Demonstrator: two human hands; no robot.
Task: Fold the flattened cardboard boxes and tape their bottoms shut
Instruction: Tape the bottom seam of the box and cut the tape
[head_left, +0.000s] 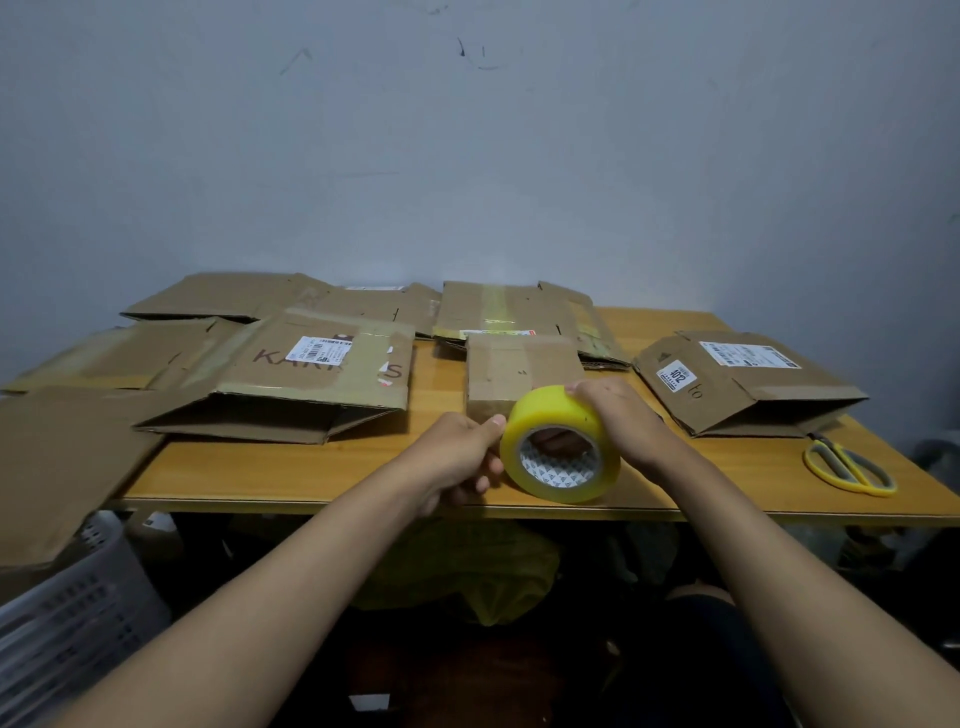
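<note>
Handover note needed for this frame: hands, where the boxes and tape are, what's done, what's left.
Right hand grips the yellow tape roll from above, at the table's front edge.
Left hand pinches at the roll's left side, probably at the tape's free end.
Small box stands folded right behind the roll; whether its seam is freshly taped cannot be told.
Flattened boxes: KAR-marked one at left, labelled one at right, more at the back.
Scissors lie at right front.
Left: tape the small box, then fold and tape the rest.
</note>
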